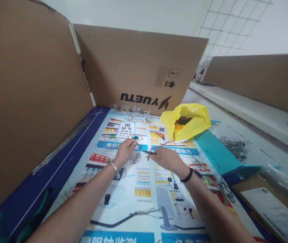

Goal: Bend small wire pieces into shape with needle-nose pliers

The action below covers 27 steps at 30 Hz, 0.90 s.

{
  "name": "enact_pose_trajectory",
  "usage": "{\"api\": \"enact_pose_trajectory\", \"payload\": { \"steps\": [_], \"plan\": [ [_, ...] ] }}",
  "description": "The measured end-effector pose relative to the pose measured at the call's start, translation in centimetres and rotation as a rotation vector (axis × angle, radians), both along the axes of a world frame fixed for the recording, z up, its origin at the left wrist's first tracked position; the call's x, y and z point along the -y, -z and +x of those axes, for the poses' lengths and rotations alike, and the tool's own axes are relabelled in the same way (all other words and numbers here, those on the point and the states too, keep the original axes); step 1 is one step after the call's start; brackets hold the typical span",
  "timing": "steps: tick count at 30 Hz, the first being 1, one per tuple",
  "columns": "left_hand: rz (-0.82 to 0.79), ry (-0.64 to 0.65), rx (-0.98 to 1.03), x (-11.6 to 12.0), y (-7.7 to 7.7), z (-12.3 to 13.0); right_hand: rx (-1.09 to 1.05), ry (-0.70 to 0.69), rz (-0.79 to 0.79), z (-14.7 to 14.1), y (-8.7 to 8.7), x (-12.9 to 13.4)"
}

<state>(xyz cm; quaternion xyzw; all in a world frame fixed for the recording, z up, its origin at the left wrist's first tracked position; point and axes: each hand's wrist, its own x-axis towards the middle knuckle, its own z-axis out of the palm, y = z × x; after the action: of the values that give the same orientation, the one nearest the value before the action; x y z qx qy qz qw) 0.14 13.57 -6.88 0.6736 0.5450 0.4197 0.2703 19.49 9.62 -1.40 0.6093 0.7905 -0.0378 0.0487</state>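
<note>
My left hand (126,152) is closed in a pinch above the printed sheet (144,202), beside the drawn eye. What its fingertips hold, if anything, is too thin to make out. In my right hand (168,158) is a small pair of pointed pliers (149,153), the dark tip directed left toward my left hand. A thin red wire (161,145) runs from near my right hand up toward the yellow bag (193,118). Below and between the hands lies a faint tangle of fine wire (135,157).
Cardboard panels (134,60) stand behind and at the left. Silvery wire scraps (131,109) lie at the back. Dark wire pieces (233,146) and a teal folder (217,152) are at the right, near a plastic-wrapped package (267,199). Wire strands (131,216) lie in front.
</note>
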Motion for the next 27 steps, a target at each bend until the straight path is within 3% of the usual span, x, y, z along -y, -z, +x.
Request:
{"api": "enact_pose_trajectory", "payload": {
  "steps": [27],
  "plan": [
    [-0.04, -0.039, 0.178, 0.56, -0.06, 0.66, -0.022, -0.04, -0.008, -0.76, 0.53, -0.02]
  ]
}}
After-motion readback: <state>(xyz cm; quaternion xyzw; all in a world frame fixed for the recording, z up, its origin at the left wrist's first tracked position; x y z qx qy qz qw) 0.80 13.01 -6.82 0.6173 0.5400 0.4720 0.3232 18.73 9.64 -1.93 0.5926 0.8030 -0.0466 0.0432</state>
